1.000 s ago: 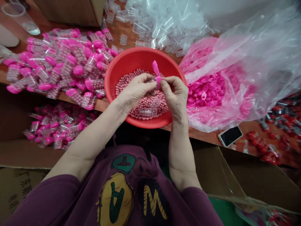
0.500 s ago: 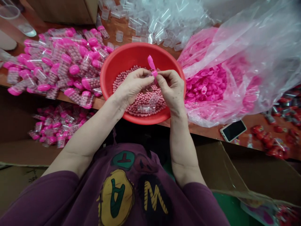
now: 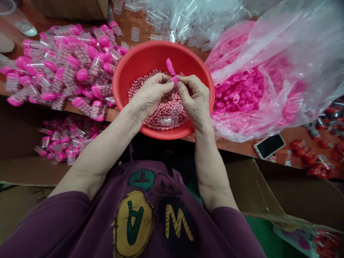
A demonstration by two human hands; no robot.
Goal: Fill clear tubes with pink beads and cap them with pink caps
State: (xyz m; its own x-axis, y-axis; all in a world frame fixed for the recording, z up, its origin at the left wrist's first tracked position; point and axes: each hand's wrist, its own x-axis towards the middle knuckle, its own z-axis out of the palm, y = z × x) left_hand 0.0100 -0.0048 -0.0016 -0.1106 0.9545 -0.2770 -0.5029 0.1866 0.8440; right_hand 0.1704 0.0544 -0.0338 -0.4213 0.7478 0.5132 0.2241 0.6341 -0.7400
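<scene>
Over the red bowl, my left hand and my right hand meet, fingertips pinched together. Between them a pink flip-top cap stands with its lid swung up. My right thumb and forefinger grip the cap's ring. The left fingers hold a small clear tube, mostly hidden behind them, against the cap. Small round pink candies fill the bottom of the bowl, and a clear tube lies on top of them.
Filled pink-capped tubes are heaped at the left, with more in a box below. Clear empty tubes lie at the back. Right of the bowl, a plastic bag holds loose pink caps; a phone lies by the table edge.
The view has shifted slightly. Both hands stay over the bowl, still pinching the cap and tube; the cap's upright lid leans a little differently.
</scene>
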